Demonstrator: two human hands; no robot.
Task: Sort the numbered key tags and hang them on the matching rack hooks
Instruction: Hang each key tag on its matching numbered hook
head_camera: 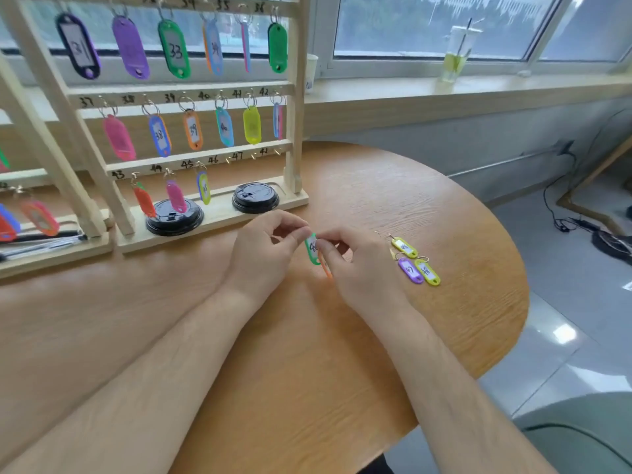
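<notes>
Wooden rack (297,97) stands at 10 o'clock from the hands, with hung tags (176,49) numbered 31 to 45 under inked numbers. Low-rail hooks (253,155) marked 46 to 48 are at 12 o'clock. Two black lids (174,217) sit on the rack base.

Left hand (266,248): fingers curled, thumb and forefinger pinching a green tag (312,249), number partly covered, over the table (342,186). Right hand (355,265) meets it from 3 o'clock, fingertips pinching the same tag. An orange tag (326,268) shows under those fingers.

At 3 o'clock of the right hand, lying close together: upper yellow tag (404,247), purple tag (410,270) marked 47, yellow tag 48 (427,272). Drink cup (456,53) on the sill at 1 o'clock.
</notes>
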